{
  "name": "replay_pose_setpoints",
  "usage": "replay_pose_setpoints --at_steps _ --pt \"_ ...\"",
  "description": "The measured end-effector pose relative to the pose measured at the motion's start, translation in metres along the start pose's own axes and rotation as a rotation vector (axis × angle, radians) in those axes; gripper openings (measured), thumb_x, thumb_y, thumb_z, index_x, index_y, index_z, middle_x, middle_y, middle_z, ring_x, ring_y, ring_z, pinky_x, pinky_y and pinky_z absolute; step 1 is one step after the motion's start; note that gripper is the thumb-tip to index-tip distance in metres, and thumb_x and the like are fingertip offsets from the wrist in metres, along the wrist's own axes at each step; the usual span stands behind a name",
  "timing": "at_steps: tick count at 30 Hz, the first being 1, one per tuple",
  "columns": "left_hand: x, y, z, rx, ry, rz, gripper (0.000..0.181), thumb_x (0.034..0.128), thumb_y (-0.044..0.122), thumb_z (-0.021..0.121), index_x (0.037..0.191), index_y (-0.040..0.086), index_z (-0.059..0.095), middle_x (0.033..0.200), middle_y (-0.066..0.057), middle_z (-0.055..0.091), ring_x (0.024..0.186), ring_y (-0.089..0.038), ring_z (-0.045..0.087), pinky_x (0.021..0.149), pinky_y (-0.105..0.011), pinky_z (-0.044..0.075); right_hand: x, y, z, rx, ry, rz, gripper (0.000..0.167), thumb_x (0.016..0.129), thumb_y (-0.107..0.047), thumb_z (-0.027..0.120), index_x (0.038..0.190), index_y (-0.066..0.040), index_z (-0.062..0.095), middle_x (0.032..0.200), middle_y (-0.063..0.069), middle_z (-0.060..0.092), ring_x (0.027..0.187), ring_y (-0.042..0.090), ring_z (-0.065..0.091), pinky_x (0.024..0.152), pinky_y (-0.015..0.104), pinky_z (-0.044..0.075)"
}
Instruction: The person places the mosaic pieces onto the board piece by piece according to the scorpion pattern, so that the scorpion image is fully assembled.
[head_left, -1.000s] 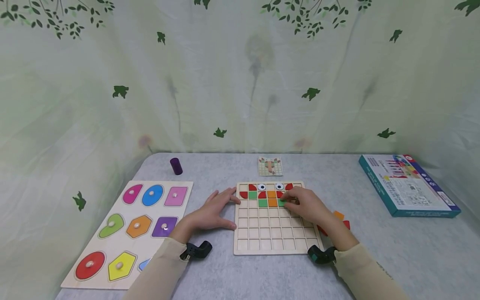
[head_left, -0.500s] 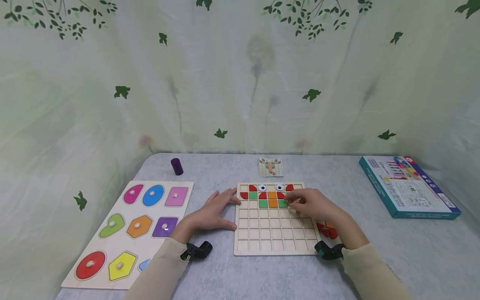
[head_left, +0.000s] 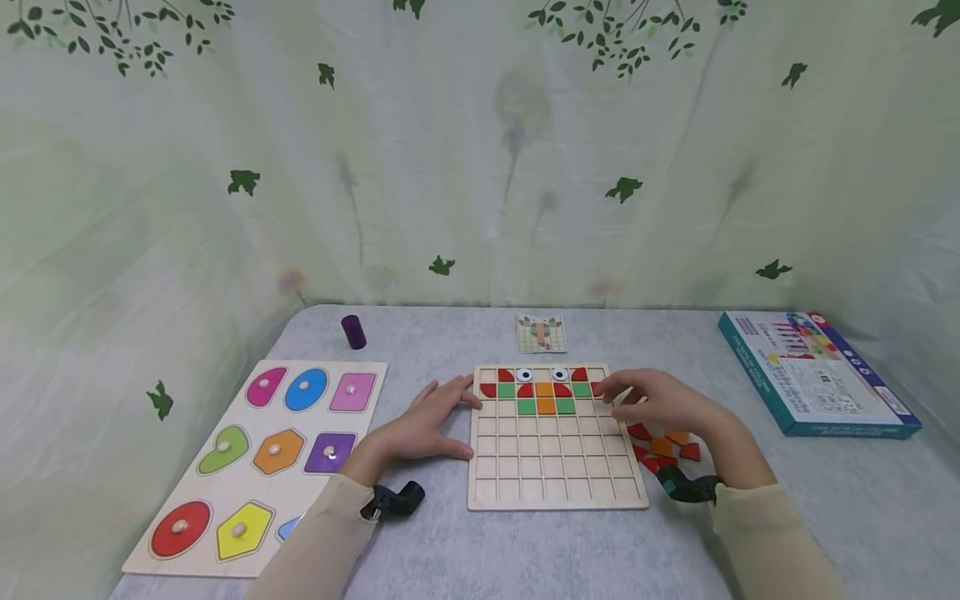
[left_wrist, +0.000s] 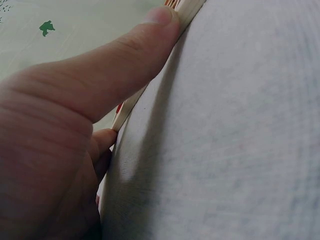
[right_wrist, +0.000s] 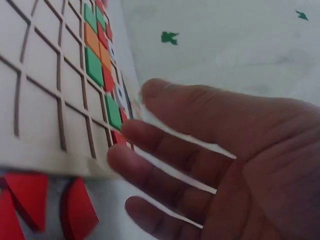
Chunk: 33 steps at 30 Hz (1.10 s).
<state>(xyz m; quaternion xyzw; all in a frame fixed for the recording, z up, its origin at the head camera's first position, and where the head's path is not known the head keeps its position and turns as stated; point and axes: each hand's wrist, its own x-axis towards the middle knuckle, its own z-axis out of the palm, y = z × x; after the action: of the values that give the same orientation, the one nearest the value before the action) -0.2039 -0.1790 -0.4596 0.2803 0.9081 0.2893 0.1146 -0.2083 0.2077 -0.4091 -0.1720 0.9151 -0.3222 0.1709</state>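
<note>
The wooden grid board (head_left: pixel 553 467) lies at the middle of the table, its far rows holding red, green and orange pieces and two eye pieces. My left hand (head_left: pixel 431 423) rests at the board's left edge, fingers spread; in the left wrist view its thumb touches the board's side (left_wrist: pixel 131 107). Over the board's right edge, near a red piece (right_wrist: pixel 119 138) in the second row, hovers my right hand (head_left: pixel 660 402). Its fingers are loosely bent with nothing held between them. Loose red and orange pieces (head_left: pixel 662 447) lie right of the board.
A knob puzzle board (head_left: pixel 288 500) with coloured shapes lies at the left. Behind the grid board are a small pattern card (head_left: pixel 541 334) and a purple cylinder (head_left: pixel 353 332). A teal-edged box (head_left: pixel 821 375) sits at the right, and a leaf-printed curtain (head_left: pixel 480 150) hangs behind.
My right hand has moved right from the green piece in the third row to the board's right edge, uncovering pieces in the second row and the loose pile. My left hand has stayed put.
</note>
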Motion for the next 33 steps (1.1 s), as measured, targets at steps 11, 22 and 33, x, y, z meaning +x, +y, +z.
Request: replay_pose_setpoints --at_steps 11,22,33 --pt "0.001 0.000 0.000 -0.002 -0.005 0.013 0.068 0.0761 0.044 0.085 0.133 0.021 0.054 0.168 -0.008 0.020 0.157 -0.029 0.013 0.127 -0.056 -0.002 -0.007 0.026 -0.007 -0.045 -0.060 0.106 0.025 0.083 -0.018 0.080 0.106 -0.014 0.070 0.096 0.004 0.062 0.089 0.020 0.055 0.072 0.029 0.051" --pt "0.002 0.001 -0.001 0.005 -0.003 0.009 0.068 0.0761 0.043 0.085 0.133 0.020 0.054 0.168 -0.008 0.020 0.157 -0.029 0.013 0.127 -0.056 -0.002 -0.006 0.032 -0.004 -0.027 -0.091 0.150 0.018 0.082 -0.014 0.080 0.096 -0.014 0.068 0.082 0.005 0.057 0.082 0.020 0.052 0.065 0.030 0.045" --pt "0.001 0.001 -0.001 -0.008 -0.001 0.005 0.068 0.0760 0.042 0.085 0.132 0.020 0.055 0.168 -0.009 0.020 0.157 -0.030 0.013 0.127 -0.055 -0.003 -0.005 0.026 -0.002 -0.062 -0.094 0.150 0.019 0.082 -0.012 0.079 0.092 -0.013 0.064 0.086 0.004 0.060 0.084 0.019 0.054 0.070 0.029 0.049"
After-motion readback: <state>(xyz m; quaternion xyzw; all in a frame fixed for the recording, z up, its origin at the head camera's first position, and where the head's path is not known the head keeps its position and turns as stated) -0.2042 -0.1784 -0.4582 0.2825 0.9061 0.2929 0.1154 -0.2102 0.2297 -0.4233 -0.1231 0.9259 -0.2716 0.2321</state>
